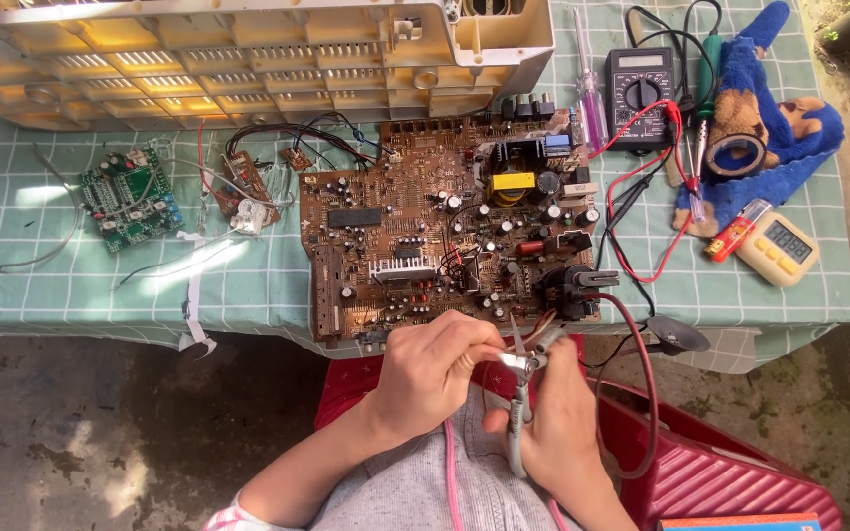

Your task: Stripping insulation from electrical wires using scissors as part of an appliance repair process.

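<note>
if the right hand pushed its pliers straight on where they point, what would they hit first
Likely the near edge of the brown circuit board: the pliers in the right hand point up at it, though depth is unclear.

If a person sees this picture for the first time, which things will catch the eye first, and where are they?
The large brown circuit board in the middle of the checked tablecloth draws the eye first, with the two hands just below it: the right hand holds grey-handled pliers and the left hand pinches at their tip. A blue stuffed toy lies at the far right beside a black multimeter. A small green board sits at the left.
</note>
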